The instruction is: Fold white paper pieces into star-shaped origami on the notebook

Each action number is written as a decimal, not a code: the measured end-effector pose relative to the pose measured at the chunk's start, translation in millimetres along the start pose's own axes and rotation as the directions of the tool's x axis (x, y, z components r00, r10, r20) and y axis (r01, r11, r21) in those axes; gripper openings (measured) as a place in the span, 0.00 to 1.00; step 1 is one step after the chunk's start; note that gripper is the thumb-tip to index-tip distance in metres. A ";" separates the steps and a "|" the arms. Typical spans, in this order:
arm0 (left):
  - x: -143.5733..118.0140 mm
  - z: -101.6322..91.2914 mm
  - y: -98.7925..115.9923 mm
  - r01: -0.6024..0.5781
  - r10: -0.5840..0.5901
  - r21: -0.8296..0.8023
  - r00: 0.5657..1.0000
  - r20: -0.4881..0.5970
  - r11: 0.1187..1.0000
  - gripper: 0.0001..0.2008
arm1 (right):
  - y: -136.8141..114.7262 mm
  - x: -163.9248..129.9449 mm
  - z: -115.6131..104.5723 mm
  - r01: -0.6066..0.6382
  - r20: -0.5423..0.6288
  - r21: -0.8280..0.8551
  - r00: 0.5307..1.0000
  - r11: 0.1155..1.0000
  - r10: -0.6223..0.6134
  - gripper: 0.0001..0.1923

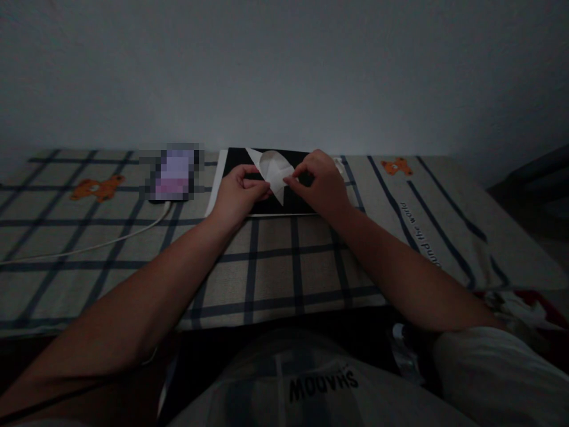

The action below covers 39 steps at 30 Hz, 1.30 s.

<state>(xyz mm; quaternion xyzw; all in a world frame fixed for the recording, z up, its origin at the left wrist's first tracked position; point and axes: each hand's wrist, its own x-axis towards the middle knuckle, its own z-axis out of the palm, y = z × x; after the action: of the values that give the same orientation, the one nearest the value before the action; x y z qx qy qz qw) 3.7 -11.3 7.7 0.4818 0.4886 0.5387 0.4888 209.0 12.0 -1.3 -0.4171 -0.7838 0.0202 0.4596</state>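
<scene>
A piece of white paper [276,168] with creases and pointed ends is held up over a flat black sheet [284,204]. Its upper part curls over, and one corner points down toward me. On its left edge, my left hand [240,188] is closed, thumb and fingers pinching the paper. From the other side, my right hand [317,178] grips the right edge between thumb and index finger. White edges [216,181] show beneath the black sheet at its left side.
To the left lies a phone [174,175], its screen blurred, with a white cable [111,240] running off left. A checked cloth [271,279] with bear prints covers the table, which meets a plain wall [284,71]. A red container [533,305] with crumpled white stuff stands at the lower right.
</scene>
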 end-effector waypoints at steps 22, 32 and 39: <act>-0.5 -2.0 -2.2 -0.065 0.065 0.034 0.998 0.010 0.997 0.17 | 8.6 -2.4 5.0 -0.055 -0.051 -0.140 0.998 0.989 0.049 0.07; 0.9 -1.1 1.4 -0.001 0.000 -0.012 1.000 -0.028 1.000 0.18 | 12.0 -2.9 5.3 0.019 -0.019 -0.101 1.000 0.995 -0.021 0.04; 1.3 0.9 0.8 0.035 -0.038 -0.062 0.998 -0.048 0.997 0.19 | 1.1 -1.0 -1.4 0.085 0.051 -0.120 0.996 0.989 -0.079 0.03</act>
<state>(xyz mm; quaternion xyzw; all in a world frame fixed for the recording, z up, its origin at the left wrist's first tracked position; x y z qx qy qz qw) 4.5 -10.0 8.6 0.4443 0.4925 0.5560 0.5009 210.9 11.6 -1.6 -0.4113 -0.8105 -0.0373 0.4153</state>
